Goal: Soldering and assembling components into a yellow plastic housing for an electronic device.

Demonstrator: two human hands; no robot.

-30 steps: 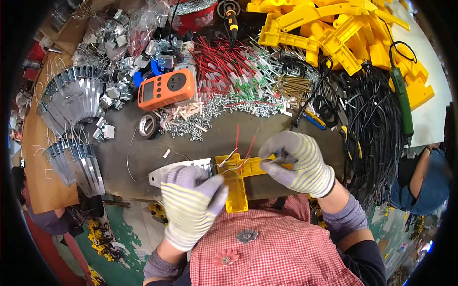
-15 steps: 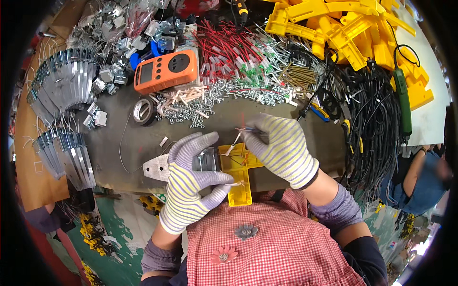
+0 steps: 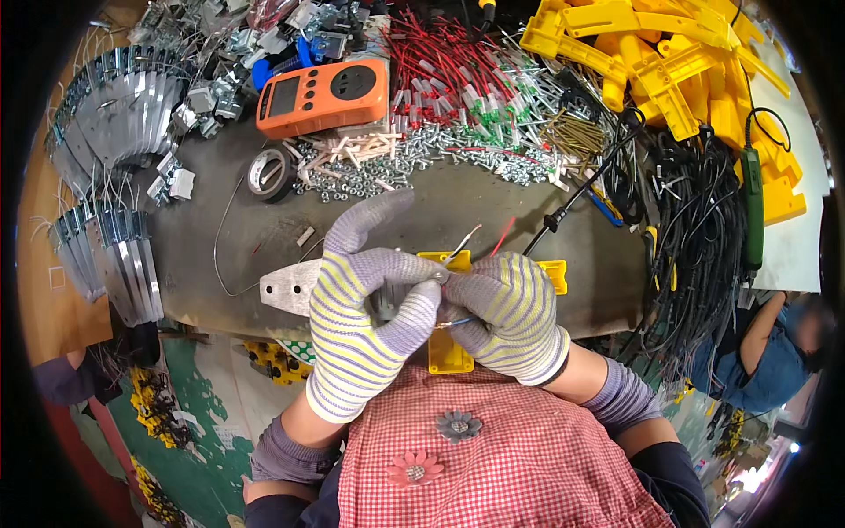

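Note:
My left hand (image 3: 370, 308), in a striped knit glove, pinches thumb and index finger on thin wire ends that its fingertips mostly hide. Against it, my right hand (image 3: 506, 317), gloved alike, is closed on the same wires. A white wire (image 3: 464, 245) with a bare tip and a red wire (image 3: 503, 236) stick up above the fingers, and a blue wire (image 3: 455, 323) shows below them. Under both hands lies a yellow plastic housing (image 3: 451, 358), largely covered. From behind my right hand a black cable (image 3: 554, 218) runs up to the right.
Left of my hands lies a drilled metal plate (image 3: 284, 289). Beyond are a tape roll (image 3: 270, 176), an orange meter (image 3: 323, 97), loose screws and nuts (image 3: 352, 182), and red wires (image 3: 431, 53). Yellow housings (image 3: 669, 79) and black cables (image 3: 695, 220) fill the right, metal blades (image 3: 123, 114) the left.
My right hand has come down to meet my left at the fingertips. Both now grip the wires together, where before they were apart. The black cable now reaches to my right hand.

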